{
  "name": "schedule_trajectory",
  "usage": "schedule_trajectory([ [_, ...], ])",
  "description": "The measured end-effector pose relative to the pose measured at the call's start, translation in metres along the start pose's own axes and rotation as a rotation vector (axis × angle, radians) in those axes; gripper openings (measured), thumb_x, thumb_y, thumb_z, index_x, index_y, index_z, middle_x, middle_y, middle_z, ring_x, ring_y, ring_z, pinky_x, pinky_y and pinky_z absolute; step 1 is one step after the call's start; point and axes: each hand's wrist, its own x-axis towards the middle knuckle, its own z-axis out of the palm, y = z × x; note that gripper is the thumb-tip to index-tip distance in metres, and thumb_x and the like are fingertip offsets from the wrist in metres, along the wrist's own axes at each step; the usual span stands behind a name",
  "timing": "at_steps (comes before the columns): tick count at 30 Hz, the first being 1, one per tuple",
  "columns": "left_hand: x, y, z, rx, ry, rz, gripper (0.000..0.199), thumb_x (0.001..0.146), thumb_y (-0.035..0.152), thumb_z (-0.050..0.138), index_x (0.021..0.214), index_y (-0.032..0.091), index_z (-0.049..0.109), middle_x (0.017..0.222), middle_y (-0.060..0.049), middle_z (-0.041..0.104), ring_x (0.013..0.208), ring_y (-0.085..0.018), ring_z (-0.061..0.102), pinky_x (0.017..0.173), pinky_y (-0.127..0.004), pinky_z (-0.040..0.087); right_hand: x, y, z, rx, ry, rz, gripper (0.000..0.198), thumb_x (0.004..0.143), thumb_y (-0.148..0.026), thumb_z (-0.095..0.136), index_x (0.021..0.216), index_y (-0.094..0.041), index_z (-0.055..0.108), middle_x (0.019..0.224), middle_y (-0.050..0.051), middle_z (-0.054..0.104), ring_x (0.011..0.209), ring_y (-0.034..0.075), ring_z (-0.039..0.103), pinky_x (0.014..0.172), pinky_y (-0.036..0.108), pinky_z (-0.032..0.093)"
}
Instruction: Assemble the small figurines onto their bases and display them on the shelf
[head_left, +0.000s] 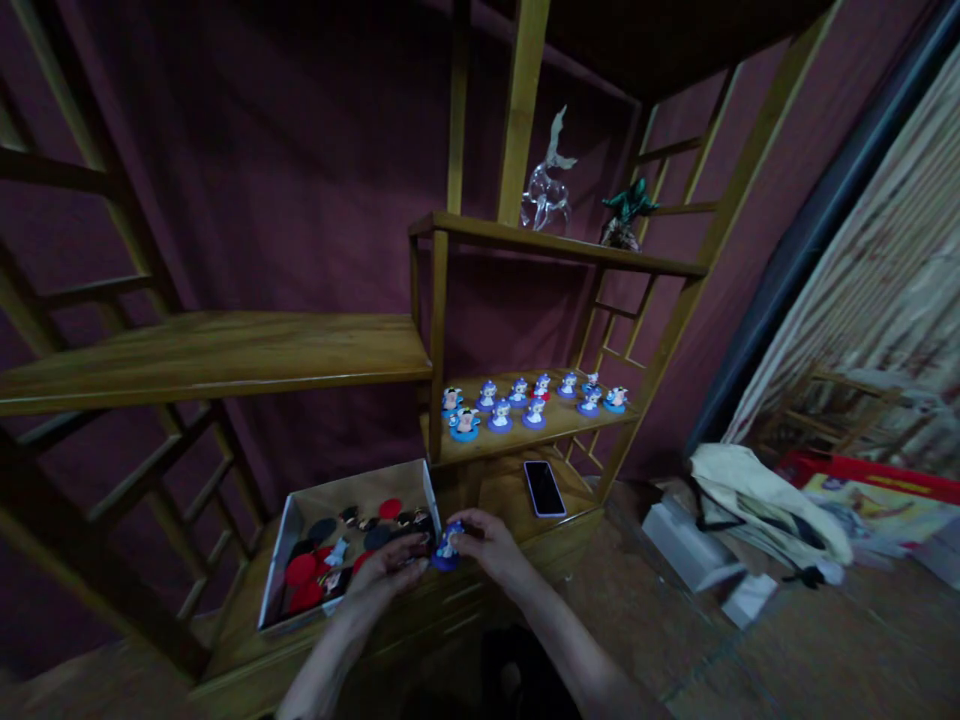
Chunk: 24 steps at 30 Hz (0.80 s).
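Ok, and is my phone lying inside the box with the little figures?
No, the phone lies outside the box, to its right, on the bare wooden surface.

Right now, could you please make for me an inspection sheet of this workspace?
Surface: wooden lower shelf.
Job's things: purple figurine, held; open box of mixed pieces; small figurines standing on the shelf above.
Clutter: phone, right of the box.
Grips: right grip holds the purple figurine; left grip is close beside it, contact unclear.
Cables: nothing seen.
Surroundings: transparent deer ornament and green ornament higher up; white carton on the floor, right.
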Motion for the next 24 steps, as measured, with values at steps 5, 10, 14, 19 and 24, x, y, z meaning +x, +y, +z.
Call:
schedule_trajectory([
  [5, -0.003, 0.002, -0.002, 0.01, 0.064, -0.044, 0.062, 0.048, 0.05, 0.076, 0.099, 0.017, 0.066, 0.101, -0.012, 0.067, 0.096, -0.026, 0.061, 0.079, -0.034, 0.049, -0.024, -0.047, -0.063, -0.119, 0.036, -0.06, 0.035, 0.064, -0.039, 0.072, 0.093, -0.021, 0.064, 0.076, -0.001, 0.061, 0.069, 0.012, 0.054, 0.068, 0.027, 0.043],
  [10, 0.01, -0.012, -0.009, -0.017, 0.064, -0.076, 0.071, 0.038, 0.055, 0.078, 0.096, 0.015, 0.066, 0.094, -0.012, 0.067, 0.086, -0.024, 0.063, 0.078, -0.035, 0.049, -0.021, -0.131, -0.127, -0.274, 0.216, -0.215, 0.039, 0.068, -0.041, 0.068, 0.1, -0.021, 0.061, 0.077, 0.001, 0.06, 0.066, 0.013, 0.053, 0.064, 0.027, 0.043],
  [14, 0.015, -0.019, -0.012, -0.007, 0.06, -0.101, 0.073, 0.04, 0.055, 0.078, 0.1, 0.015, 0.064, 0.093, -0.011, 0.066, 0.084, -0.023, 0.063, 0.075, -0.033, 0.049, 0.01, -0.182, -0.158, -0.366, 0.301, -0.374, 0.039, 0.068, -0.038, 0.066, 0.102, -0.021, 0.06, 0.081, 0.001, 0.061, 0.07, 0.014, 0.054, 0.068, 0.028, 0.044],
  [19, 0.017, -0.022, -0.012, 0.035, 0.036, -0.083, 0.074, 0.041, 0.058, 0.076, 0.1, 0.015, 0.065, 0.086, -0.008, 0.066, 0.077, -0.02, 0.062, 0.071, -0.031, 0.049, 0.055, -0.184, -0.178, -0.481, 0.346, -0.398, 0.035, 0.068, -0.034, 0.062, 0.099, -0.019, 0.06, 0.076, 0.001, 0.06, 0.063, 0.013, 0.052, 0.066, 0.029, 0.044],
  [24, 0.018, -0.022, -0.013, 0.089, 0.041, -0.066, 0.071, 0.041, 0.059, 0.074, 0.097, 0.016, 0.065, 0.086, -0.008, 0.067, 0.078, -0.021, 0.061, 0.069, -0.03, 0.048, 0.076, -0.163, -0.186, -0.64, 0.338, -0.331, 0.035, 0.071, -0.03, 0.056, 0.103, -0.018, 0.06, 0.071, 0.0, 0.058, 0.062, 0.013, 0.051, 0.065, 0.028, 0.044],
])
